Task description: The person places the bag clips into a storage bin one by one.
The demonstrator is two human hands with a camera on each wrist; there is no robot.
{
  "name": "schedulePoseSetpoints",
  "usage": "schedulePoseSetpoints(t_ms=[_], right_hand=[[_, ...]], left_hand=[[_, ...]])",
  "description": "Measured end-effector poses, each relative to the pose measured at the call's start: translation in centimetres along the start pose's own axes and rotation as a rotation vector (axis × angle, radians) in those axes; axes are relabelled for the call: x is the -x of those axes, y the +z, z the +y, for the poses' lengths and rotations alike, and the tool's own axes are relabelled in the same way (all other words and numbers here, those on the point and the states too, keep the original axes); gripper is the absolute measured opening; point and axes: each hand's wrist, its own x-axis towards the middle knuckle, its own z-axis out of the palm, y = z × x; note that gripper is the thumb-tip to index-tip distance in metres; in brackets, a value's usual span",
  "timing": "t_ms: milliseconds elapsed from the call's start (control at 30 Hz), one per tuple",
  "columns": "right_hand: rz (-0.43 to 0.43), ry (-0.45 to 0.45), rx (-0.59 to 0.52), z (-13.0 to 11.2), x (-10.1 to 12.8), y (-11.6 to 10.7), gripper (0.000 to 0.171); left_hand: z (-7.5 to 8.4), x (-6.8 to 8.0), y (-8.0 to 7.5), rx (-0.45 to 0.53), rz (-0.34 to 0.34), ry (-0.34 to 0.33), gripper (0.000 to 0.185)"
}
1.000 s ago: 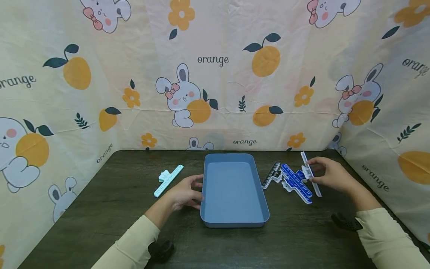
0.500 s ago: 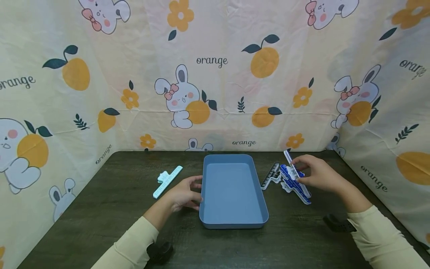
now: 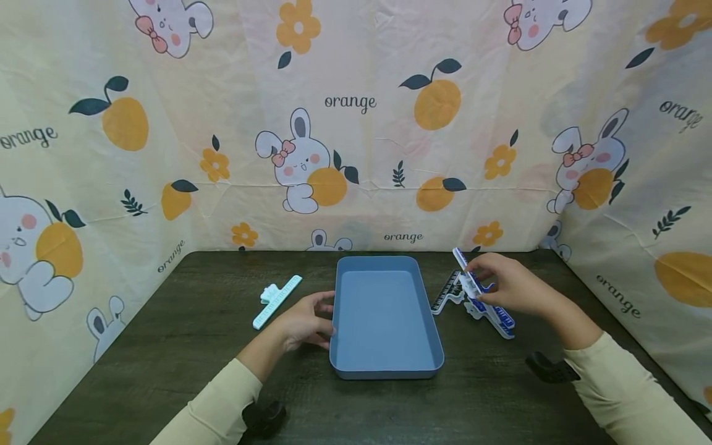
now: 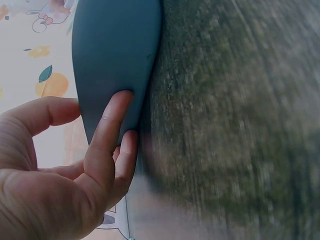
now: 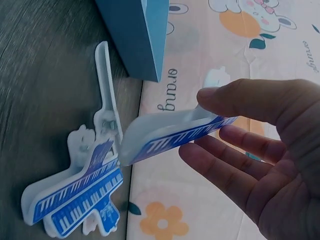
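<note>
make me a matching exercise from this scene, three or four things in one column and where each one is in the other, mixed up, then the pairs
Things:
1. rectangular blue plastic tray
2. mint green plastic ruler clip
3. white and blue plastic ruler clip
4. black piano-key clip

Places:
A. on the table, left of the tray
B. pinched in the right hand
C. touched on its side by the left hand
D. on the table just right of the tray

Pairs: 1-C, 2-A, 3-B, 4-D
</note>
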Motion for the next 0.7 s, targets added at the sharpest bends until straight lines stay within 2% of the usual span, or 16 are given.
schedulePoseSetpoints(t_ms=[500,700], right_hand=[[-0.063,-0.034,-0.018,-2.5,-2.7,0.4,0.041],[-0.09,-0.036,0.022,-3.2,-4.1,0.8,0.043]], left_hand=[[-0.1,0.0,0.0,0.0,0.003,0.002,0.087],[-0.1,0.0,0.0,0.003,0.003,0.004,0.087]])
